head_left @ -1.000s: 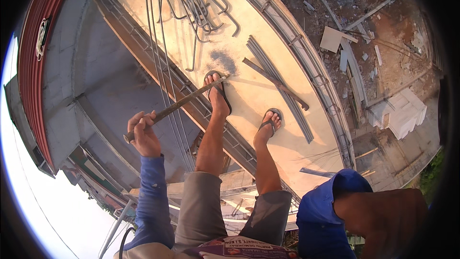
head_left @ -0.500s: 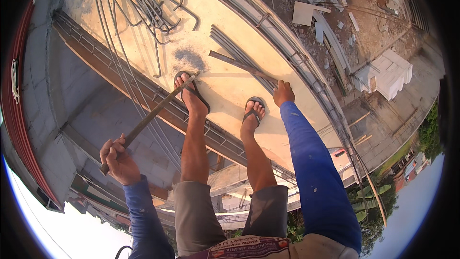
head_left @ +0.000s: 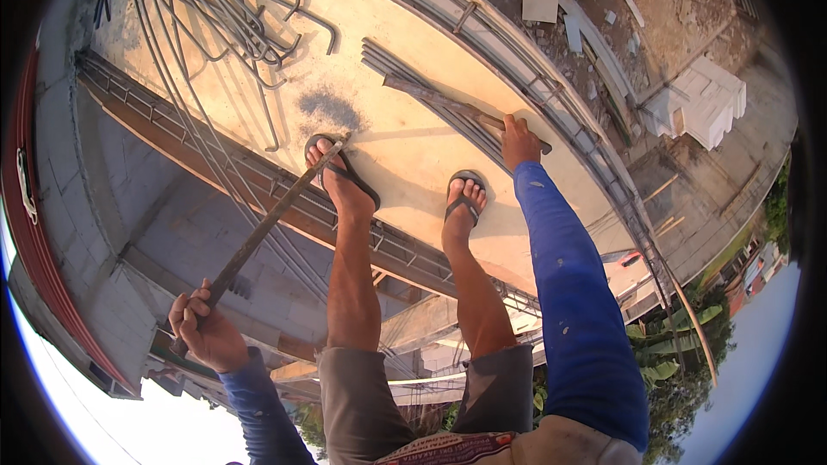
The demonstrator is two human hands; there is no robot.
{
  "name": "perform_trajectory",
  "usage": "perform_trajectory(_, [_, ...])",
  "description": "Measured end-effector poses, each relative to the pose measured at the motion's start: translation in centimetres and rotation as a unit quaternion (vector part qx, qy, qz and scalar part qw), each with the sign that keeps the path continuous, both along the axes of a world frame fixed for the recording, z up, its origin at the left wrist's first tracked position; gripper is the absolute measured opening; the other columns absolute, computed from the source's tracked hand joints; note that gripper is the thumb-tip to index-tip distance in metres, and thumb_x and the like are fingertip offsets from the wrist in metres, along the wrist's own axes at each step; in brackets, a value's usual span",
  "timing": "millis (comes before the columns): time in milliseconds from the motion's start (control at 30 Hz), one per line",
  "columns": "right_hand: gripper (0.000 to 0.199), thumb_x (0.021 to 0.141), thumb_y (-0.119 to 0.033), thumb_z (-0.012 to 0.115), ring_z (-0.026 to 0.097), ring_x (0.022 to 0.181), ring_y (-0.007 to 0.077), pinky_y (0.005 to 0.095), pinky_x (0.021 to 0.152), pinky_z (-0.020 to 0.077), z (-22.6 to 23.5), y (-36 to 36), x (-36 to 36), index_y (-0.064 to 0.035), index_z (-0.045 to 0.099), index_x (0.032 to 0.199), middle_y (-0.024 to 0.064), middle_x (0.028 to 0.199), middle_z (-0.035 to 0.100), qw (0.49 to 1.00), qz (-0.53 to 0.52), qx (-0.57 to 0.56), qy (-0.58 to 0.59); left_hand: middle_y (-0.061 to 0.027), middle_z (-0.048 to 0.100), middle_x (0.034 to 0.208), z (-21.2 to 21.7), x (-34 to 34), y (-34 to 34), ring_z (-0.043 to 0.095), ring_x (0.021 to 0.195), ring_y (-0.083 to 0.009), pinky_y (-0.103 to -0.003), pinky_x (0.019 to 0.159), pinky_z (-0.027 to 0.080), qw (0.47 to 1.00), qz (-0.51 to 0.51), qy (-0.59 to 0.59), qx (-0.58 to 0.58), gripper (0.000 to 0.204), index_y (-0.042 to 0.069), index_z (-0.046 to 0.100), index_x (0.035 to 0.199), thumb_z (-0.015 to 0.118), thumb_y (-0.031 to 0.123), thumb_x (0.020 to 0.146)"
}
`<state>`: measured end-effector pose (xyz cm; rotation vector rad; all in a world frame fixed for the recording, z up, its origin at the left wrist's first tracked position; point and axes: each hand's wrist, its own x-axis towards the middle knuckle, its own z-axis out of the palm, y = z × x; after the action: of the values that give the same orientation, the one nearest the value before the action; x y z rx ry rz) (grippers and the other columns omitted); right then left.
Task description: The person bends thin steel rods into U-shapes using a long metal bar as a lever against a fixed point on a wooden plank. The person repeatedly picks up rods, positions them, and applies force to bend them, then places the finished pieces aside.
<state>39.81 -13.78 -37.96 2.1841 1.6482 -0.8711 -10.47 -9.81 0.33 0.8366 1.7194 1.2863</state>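
Observation:
My left hand (head_left: 207,331) is closed around the lower end of a long dark metal bar (head_left: 271,217). That bar slants up and to the right, its far end beside the toes of my left foot (head_left: 332,168). My right hand (head_left: 522,143) grips a shorter, dark flat bar (head_left: 439,101), whose tail pokes out past the fist. This bar crosses over several straight steel rods (head_left: 465,127) lying side by side on a pale board (head_left: 388,159). From this view I cannot tell whether it touches them.
Bent steel rods (head_left: 250,21) lie piled at the far left of the board, near grey powder (head_left: 327,108). Rebar cages run along both board edges, one on the right (head_left: 517,47). Beyond, lower ground holds rubble and stacked white blocks (head_left: 702,108). My right foot (head_left: 465,194) stands on the board.
My right hand and its flat bar have shifted rightward and away from me across the rods; the bar's tail now shows beyond the fist. The left hand keeps its hold as the view shifts slightly.

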Motion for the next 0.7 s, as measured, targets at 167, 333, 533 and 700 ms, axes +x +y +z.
perform_trajectory(167, [0.022, 0.092, -0.017, 0.061, 0.066, 0.096, 0.0376, 0.0480, 0.080, 0.0553, 2.3, 1.6, 0.3, -0.0093, 0.051, 0.110, 0.0155, 0.104, 0.059, 0.988, -0.056, 0.143, -0.024, -0.0086, 0.054, 0.079, 0.5, -0.2, 0.2, 0.061, 0.095, -0.0285, -0.052, 0.107, 0.045, 1.000, -0.003, 0.011, -0.002, 0.028, -0.001, 0.060, 0.116, 0.048, 0.017, 0.098])
perform_trajectory(333, [0.030, 0.091, -0.027, 0.066, 0.062, 0.098, 0.0334, 0.0463, 0.081, 0.0521, 0.5, -1.9, -2.5, -0.0112, 0.053, 0.113, 0.0135, 0.112, 0.054, 1.000, 0.028, -0.005, -0.005, -0.0085, 0.054, 0.079, 0.1, -0.3, 0.1, 0.061, 0.096, -0.0280, -0.052, 0.107, 0.044, 1.000, 0.000, 0.013, -0.004, 0.029, -0.001, 0.060, 0.116, 0.047, 0.018, 0.098])
perform_trajectory(533, [0.033, 0.089, -0.035, 0.069, 0.061, 0.099, 0.0296, 0.0475, 0.083, 0.0489, 0.0, -2.5, -6.6, -0.0127, 0.054, 0.107, 0.0092, 0.106, 0.057, 0.997, -0.033, 0.012, -0.070, -0.0074, 0.053, 0.078, 0.5, 0.6, 0.9, 0.062, 0.095, -0.0267, -0.052, 0.109, 0.044, 1.000, 0.012, 0.008, -0.002, 0.027, -0.002, 0.061, 0.112, 0.049, 0.014, 0.094])
perform_trajectory(700, [0.028, 0.091, -0.029, 0.066, 0.061, 0.094, 0.0337, 0.0495, 0.078, 0.0471, -0.9, -2.0, -2.5, -0.0092, 0.055, 0.108, 0.0103, 0.100, 0.060, 0.996, -0.007, 0.018, 0.087, -0.0087, 0.052, 0.079, 0.1, -0.1, 0.9, 0.060, 0.092, -0.0270, -0.055, 0.105, 0.043, 1.000, 0.002, 0.017, -0.005, 0.027, -0.002, 0.059, 0.113, 0.045, 0.014, 0.096])
